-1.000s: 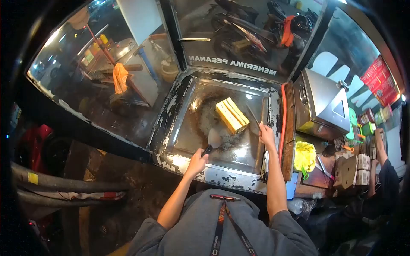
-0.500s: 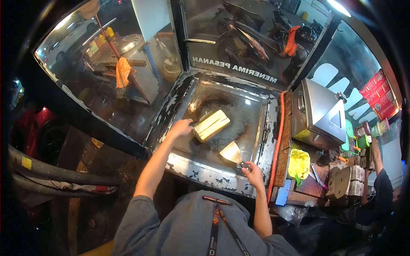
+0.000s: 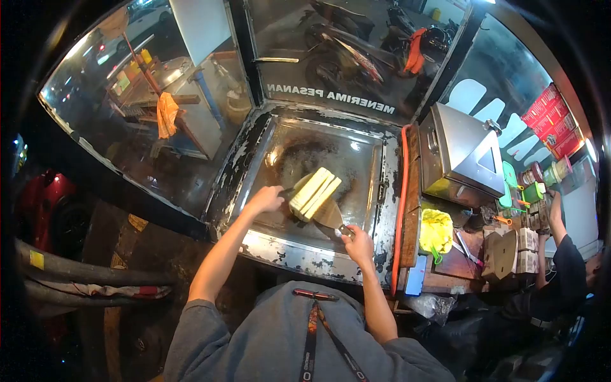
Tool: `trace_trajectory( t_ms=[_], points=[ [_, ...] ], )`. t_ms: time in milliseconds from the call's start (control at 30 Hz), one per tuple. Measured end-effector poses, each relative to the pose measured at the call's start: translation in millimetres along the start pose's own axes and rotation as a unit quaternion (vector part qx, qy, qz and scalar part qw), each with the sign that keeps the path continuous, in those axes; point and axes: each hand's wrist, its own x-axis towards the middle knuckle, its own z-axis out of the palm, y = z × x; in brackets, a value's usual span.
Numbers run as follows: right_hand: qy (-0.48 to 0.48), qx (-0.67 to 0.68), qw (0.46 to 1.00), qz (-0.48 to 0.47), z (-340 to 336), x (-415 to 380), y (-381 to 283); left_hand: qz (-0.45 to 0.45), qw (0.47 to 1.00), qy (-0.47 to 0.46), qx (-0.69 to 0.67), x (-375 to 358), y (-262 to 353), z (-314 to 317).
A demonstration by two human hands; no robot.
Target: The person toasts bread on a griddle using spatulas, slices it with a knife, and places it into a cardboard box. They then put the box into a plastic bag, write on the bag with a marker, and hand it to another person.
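Observation:
A block of pale yellow bread slices (image 3: 315,194) stands tilted on the flat griddle (image 3: 363,172). In my right hand (image 3: 358,245) is a wide-bladed spatula (image 3: 329,215), gripped by its dark handle, its blade against the bread's near right side. My left hand (image 3: 267,199) is closed at the bread's left side around what looks like a second spatula (image 3: 290,191); its handle is hidden in my fingers, and only part of its dark blade shows.
Glass panes and a worn metal rim surround the griddle. An orange hose (image 3: 400,210) runs along its right side. Right of that are a steel box (image 3: 461,153), a yellow cloth (image 3: 436,230) and paper boxes (image 3: 499,254). A co-worker's arm (image 3: 557,219) reaches in at far right.
My right hand has moved up and left, bringing the spatula from bare griddle to the bread. The bread has turned and tilted slightly. The whole view has shifted a little.

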Motion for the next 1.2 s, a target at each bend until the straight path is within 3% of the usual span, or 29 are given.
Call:
trace_trajectory(
  t_ms=[67,167,267,367,500,567,733,933,967,1100,1200],
  points=[
    [-0.029,0.007,0.999,0.018,-5,0,3,0.022,0.999,0.001,0.024,14,-23,3],
    [-0.053,0.002,0.998,0.025,-2,1,28,0.022,0.999,-0.026,-0.001,10,-6,-9],
    [-0.046,0.038,0.998,0.004,28,20,48,0.097,0.995,0.005,0.031,18,-15,9],
    [-0.017,0.037,0.999,0.001,39,27,28,0.032,0.996,-0.072,-0.041,11,5,4],
    [0.024,-0.025,0.999,-0.024,-6,2,-30,-0.012,0.998,-0.029,-0.045,7,-8,-2],
    [0.022,-0.036,0.999,-0.026,-19,-11,-28,-0.003,0.999,0.036,0.004,9,-26,4],
    [-0.017,0.01,1.0,-0.012,-29,-32,-2,-0.022,0.999,0.028,0.003,-20,-9,4],
    [-0.038,0.036,0.998,0.046,-28,-65,15,-0.017,0.991,0.068,-0.118,-69,6,54],
    [-0.045,0.039,0.996,0.063,-28,-67,14,-0.044,0.982,0.027,-0.182,-76,9,55],
    [0.053,0.085,0.995,-0.003,23,-36,34,-0.074,0.956,0.027,-0.284,-111,14,65],
    [0.026,0.043,0.998,0.025,32,4,13,-0.092,0.933,0.051,-0.345,-135,7,74]
  ],
)
